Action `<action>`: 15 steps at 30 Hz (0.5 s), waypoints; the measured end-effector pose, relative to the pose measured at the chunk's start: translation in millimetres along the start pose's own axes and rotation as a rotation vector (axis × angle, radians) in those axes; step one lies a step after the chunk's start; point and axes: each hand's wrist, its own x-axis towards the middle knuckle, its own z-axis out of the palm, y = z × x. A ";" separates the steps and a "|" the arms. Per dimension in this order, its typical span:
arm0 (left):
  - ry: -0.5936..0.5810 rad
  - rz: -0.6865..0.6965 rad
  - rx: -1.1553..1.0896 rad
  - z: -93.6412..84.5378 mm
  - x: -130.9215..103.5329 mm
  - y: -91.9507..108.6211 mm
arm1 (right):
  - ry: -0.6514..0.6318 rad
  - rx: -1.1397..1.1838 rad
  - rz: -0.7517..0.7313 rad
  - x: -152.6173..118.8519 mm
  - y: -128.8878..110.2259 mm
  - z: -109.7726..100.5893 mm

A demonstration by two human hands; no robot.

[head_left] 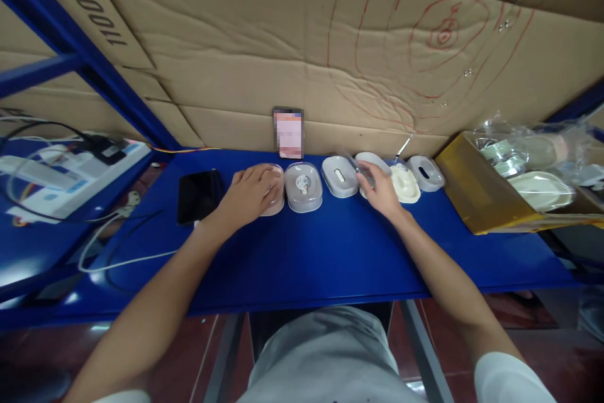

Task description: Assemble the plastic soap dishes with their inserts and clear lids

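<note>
My left hand (252, 192) lies over a pinkish plastic box (277, 202) with a see-through cover, its fingers spread across the top. Beside that box, a greyish box (304, 188) with a clear cover and a round label stands apart from both hands. My right hand (378, 189) is over the row's right part, thumb and fingers around a blurred, see-through plastic piece (353, 163). Left of it is a grey oval shell (340, 176) with a pale slot. Partly behind the hand is another grey shell (375, 161). A cream tray (406, 186) is just right of it.
A grey shell with a dark slot (426, 174) stands by an open carton (465, 202) of wrapped plastic parts. A thin metal tool (404, 146) leans near the cream tray. One phone (289, 134) leans on the cardboard; a black device (197, 197) and cables (127, 263) lie left.
</note>
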 end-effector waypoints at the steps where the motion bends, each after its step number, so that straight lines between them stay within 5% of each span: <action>1: -0.004 0.002 -0.002 -0.2 -0.1 0.1 | 0.046 -0.018 0.030 -2.3 1.0 -4.2; 4: -0.008 0.002 -0.020 -1.0 0.1 0.3 | 0.090 -0.158 -0.011 -7.9 -8.6 -7.5; 8: -0.013 0.007 -0.026 -2.6 0.1 0.6 | -0.182 -0.276 -0.227 -13.0 -33.0 13.4; 11: -0.027 -0.002 0.004 -3.3 -0.5 0.6 | -0.302 -0.286 -0.209 -14.4 -38.9 29.8; 15: -0.039 0.003 0.011 -3.2 -0.9 0.6 | -0.299 -0.187 -0.129 -13.5 -34.8 26.8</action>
